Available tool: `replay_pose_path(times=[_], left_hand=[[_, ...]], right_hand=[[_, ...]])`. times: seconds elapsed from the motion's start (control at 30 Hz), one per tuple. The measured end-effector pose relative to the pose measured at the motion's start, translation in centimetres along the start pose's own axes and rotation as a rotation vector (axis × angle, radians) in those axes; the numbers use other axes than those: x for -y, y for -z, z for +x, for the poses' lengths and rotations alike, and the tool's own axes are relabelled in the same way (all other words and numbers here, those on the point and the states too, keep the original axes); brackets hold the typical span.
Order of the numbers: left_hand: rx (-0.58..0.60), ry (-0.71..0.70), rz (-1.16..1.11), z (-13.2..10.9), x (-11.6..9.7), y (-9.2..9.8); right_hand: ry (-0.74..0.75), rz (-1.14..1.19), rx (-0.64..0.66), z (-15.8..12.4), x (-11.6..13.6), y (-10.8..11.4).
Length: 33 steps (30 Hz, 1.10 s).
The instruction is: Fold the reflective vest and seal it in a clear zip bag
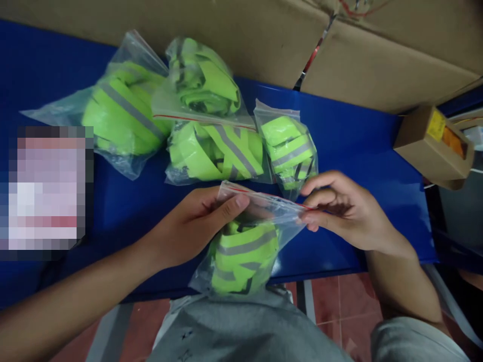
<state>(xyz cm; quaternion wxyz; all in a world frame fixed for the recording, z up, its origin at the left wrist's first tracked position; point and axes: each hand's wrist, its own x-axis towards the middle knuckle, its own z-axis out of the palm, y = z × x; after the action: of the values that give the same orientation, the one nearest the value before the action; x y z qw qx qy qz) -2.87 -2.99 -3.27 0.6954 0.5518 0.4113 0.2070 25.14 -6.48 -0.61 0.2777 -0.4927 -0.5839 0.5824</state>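
Lime and grey inside a clear zip bag (243,259) over the blue table's (358,146) near edge. Pinches its mouth between thumb and fingers of the left hand (202,218), its right corner likewise in the right hand (347,213). Faces four similar bags (217,153) just beyond.

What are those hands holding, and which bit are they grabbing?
A clear zip bag with a yellow-green striped bundle inside. The left hand grips its upper left side; the right hand pinches its top right corner.

Glossy clear plastic bag (290,213); matt brown cardboard box (413,143).
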Motion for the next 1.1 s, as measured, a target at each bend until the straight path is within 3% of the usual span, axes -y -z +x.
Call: replay_pose_path(times=[0.13,0.3,0.53,0.8,0.93,1.1], left_hand=[[0.031,0.01,-0.079,-0.3,0.6,0.0],[0.031,0.172,-0.324,-1.3,1.2,0.1],[0.041,0.321,-0.31,-1.7,0.9,0.5],[0.01,0.282,-0.279,-1.5,0.5,0.3],[0.026,0.313,-0.297,-1.8,-0.2,-0.3],[-0.111,0.426,-0.209,-2.3,-0.7,-1.0]], right_hand=[[-0.116,0.063,-0.012,-0.3,0.4,-0.2],[-0.219,-0.06,0.101,0.4,0.5,0.5],[-0.049,-0.146,0.174,0.6,0.8,1.4],[-0.117,-0.172,0.212,0.5,1.3,0.5],[-0.136,-0.146,0.169,0.4,1.4,0.0],[-0.119,-0.144,0.198,0.5,1.4,-0.2]])
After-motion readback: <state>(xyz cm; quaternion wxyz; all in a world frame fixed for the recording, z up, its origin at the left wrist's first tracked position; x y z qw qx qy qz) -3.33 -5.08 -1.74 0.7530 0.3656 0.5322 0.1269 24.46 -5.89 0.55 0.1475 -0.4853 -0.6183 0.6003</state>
